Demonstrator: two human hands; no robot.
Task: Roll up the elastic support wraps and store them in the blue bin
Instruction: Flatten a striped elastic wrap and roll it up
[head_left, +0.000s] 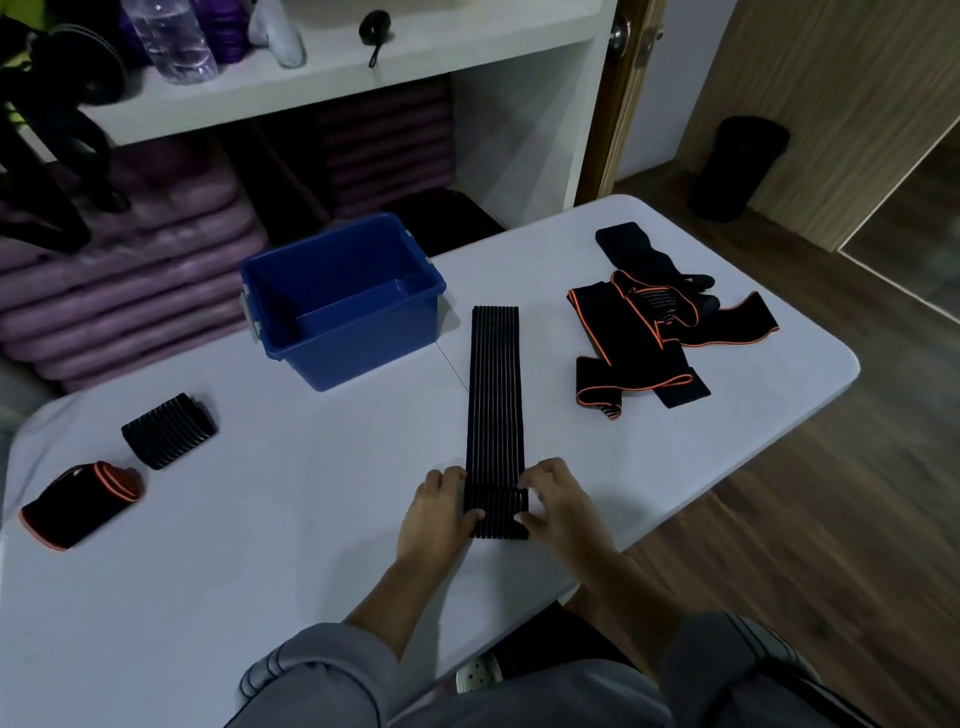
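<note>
Blue bin (363, 343) at 11 o'clock from flat striped wrap (493, 395). Orange-edged wrap tangle (644, 358) at 2 o'clock. Two rolled wraps (169, 431) at 9 o'clock. Flat striped wrap mid-table (285, 509), long axis 12–6 o'clock. Left hand (441, 506) and right hand (558, 506) pinch its folded near end.

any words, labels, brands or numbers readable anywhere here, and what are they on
None can be read. The blue plastic bin, the black ribbed elastic wrap and the clear plastic bottle on the shelf show no legible print in this dim, soft picture.
</note>
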